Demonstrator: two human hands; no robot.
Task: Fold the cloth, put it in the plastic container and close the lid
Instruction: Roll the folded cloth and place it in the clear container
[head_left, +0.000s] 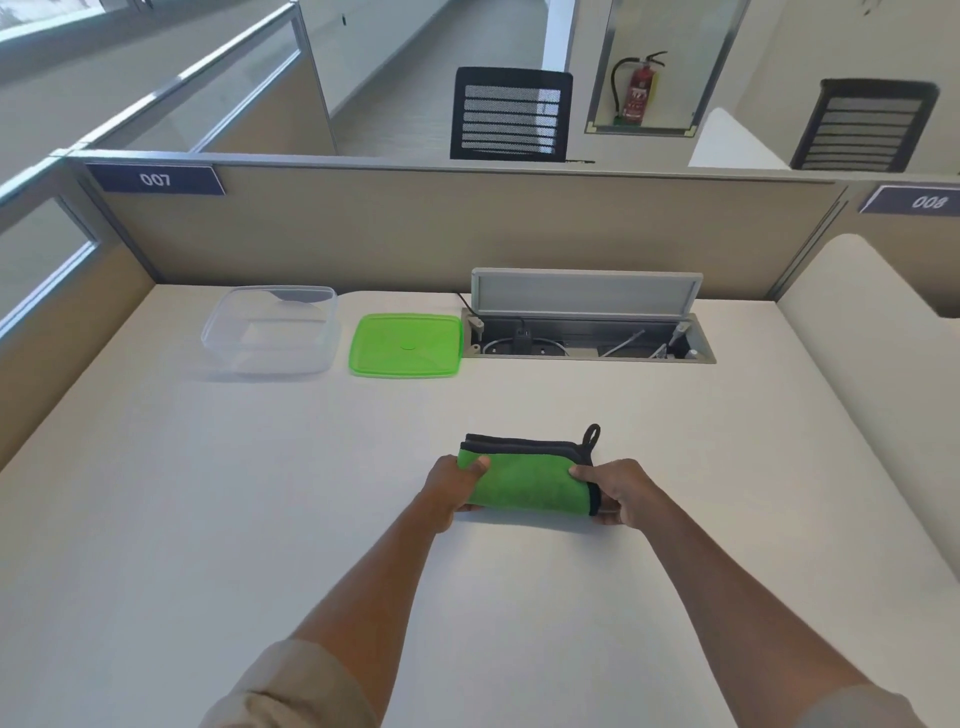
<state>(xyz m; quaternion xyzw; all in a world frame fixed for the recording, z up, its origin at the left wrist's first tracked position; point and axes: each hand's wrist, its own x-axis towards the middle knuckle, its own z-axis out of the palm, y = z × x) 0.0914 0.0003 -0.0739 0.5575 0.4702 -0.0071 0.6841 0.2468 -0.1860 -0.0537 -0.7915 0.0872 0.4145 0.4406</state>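
Cloth (524, 480): green with dark trim, folded into a small rectangle, lying on the white desk (260, 493) in front of the person; a dark loop sticks up at its far right corner.
Left hand (451, 491): grips the cloth's left edge, thumb on top.
Right hand (621, 491): pinches the cloth's right edge, thumb on top.
Container (270, 331): clear, open, at the far left of the desk.
Lid (407, 344): green, flat on the desk just right of the container.
Cable tray (587, 332): flap raised, right of the lid.
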